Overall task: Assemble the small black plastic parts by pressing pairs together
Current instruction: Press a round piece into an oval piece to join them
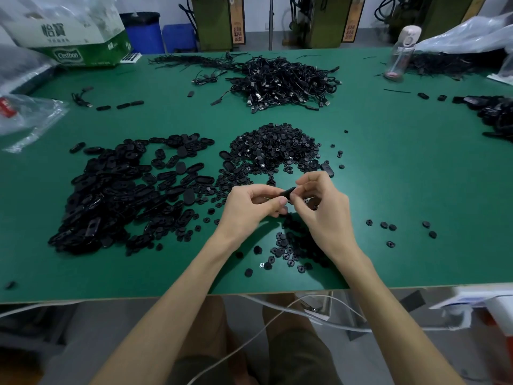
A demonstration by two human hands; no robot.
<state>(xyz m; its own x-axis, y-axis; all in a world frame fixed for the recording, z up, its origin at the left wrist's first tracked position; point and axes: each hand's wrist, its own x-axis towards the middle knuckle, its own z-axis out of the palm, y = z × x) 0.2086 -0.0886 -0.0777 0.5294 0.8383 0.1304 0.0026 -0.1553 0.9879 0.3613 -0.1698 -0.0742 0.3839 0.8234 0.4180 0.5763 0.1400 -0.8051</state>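
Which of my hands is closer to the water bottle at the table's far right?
Right. The right hand is closer to you and left of the water bottle; the left hand, pinching the same black oval part, is farther left.

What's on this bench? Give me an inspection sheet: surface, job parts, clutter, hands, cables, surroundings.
Surface: green table mat, loose black parts scattered across it.
Job's things: pile of oval shells at left; pile of small round parts in the centre; one oval piece held above the mat.
Clutter: plastic bag, cardboard box, water bottle.
Hands: left hand and right hand both pinch the oval piece.
Cables: heap of black USB cables at the far centre; white cable below the table edge.
Surroundings: blue bin, green machine by the wall.
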